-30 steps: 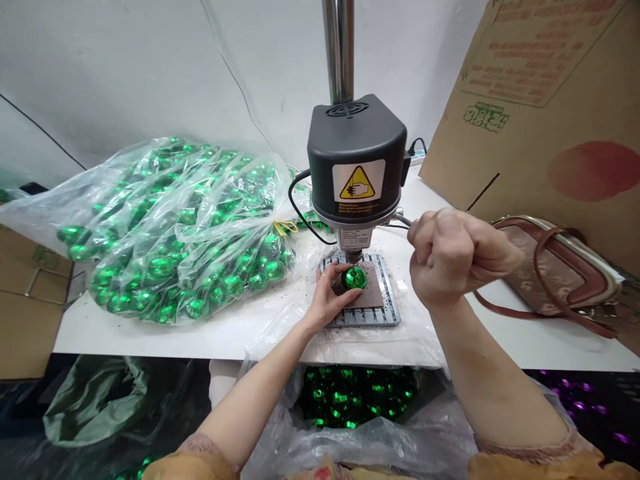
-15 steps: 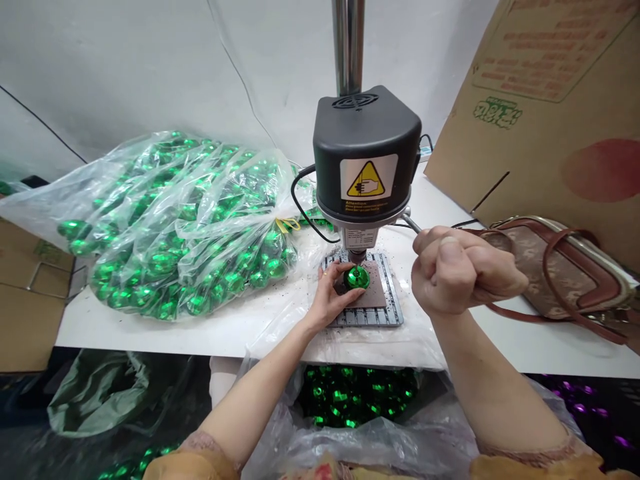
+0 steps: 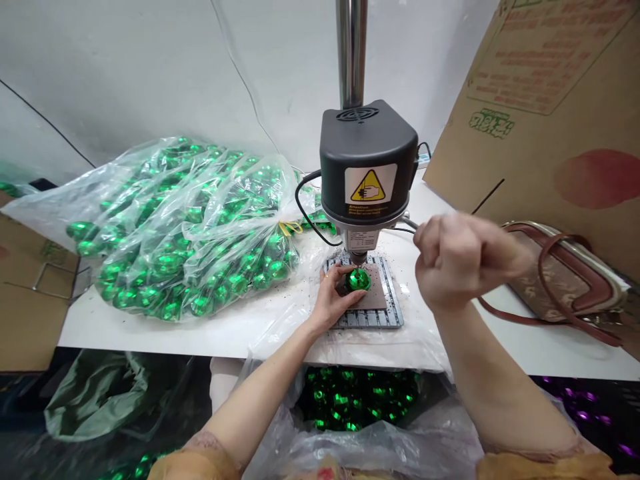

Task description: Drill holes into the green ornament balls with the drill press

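Observation:
A shiny green faceted ball (image 3: 359,280) rests on a brown pad (image 3: 376,295) on the drill press's slotted base (image 3: 395,313). My left hand (image 3: 334,295) grips the ball from the left, thumb in front and fingers behind. Right above the ball is the chuck (image 3: 358,257) of the black drill press (image 3: 370,160); a thin bit shows between them. My right hand (image 3: 457,260), slightly blurred, is wrapped round the press's feed lever (image 3: 411,224), most of which the fist hides.
A clear bag (image 3: 195,233) of green balls lies on the white table (image 3: 150,331) at left. Below the front edge, an open plastic bag (image 3: 395,437) holds more green balls (image 3: 350,393). A handbag (image 3: 565,280) and cardboard box (image 3: 530,133) stand at right. Dark shavings surround the base.
The camera view has shifted slightly. My right hand stays on the lever, with little movement, and my left hand still holds the green ball under the chuck.

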Demonstrator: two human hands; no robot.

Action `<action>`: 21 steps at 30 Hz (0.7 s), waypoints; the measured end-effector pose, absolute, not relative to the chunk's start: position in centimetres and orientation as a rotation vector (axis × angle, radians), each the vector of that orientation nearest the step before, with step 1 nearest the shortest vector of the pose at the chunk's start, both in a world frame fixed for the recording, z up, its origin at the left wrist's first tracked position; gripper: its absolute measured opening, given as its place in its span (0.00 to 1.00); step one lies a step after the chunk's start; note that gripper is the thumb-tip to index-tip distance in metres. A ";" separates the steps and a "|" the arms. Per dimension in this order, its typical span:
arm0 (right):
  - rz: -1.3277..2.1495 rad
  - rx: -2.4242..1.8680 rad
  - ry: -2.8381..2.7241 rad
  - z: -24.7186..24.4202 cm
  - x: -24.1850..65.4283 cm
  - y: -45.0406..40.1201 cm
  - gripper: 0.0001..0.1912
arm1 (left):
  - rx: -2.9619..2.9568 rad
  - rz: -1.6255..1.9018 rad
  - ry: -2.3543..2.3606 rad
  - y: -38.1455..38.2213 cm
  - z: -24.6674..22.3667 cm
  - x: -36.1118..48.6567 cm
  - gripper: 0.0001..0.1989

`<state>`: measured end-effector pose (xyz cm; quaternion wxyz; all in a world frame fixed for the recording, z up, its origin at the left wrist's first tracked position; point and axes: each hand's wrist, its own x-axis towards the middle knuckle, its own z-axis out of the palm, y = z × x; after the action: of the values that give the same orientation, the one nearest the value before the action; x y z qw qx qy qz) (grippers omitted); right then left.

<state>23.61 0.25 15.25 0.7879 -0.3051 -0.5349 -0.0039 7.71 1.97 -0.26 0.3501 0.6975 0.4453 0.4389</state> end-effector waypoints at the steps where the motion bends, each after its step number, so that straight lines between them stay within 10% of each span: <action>1: 0.058 -0.598 -1.049 16.5 23.5 0.3 0.24 | 1.803 1.162 1.167 1.7 0.0 7.9 0.24; 6: 0.273 -0.656 -1.058 20.1 23.5 1.4 0.22 | 1.959 1.150 1.303 -2.5 2.7 7.1 0.19; 13: 0.226 -0.655 -1.043 19.5 23.6 1.6 0.22 | 2.608 0.239 0.712 -9.7 4.2 1.4 0.23; 21: 0.177 -0.674 -1.033 19.7 23.2 1.4 0.22 | 2.172 0.897 1.400 7.5 3.0 1.3 0.13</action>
<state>23.24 1.44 19.74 0.8122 -0.3154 -0.4836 0.0829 1.31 7.49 2.97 0.2015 0.7778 0.5013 0.3213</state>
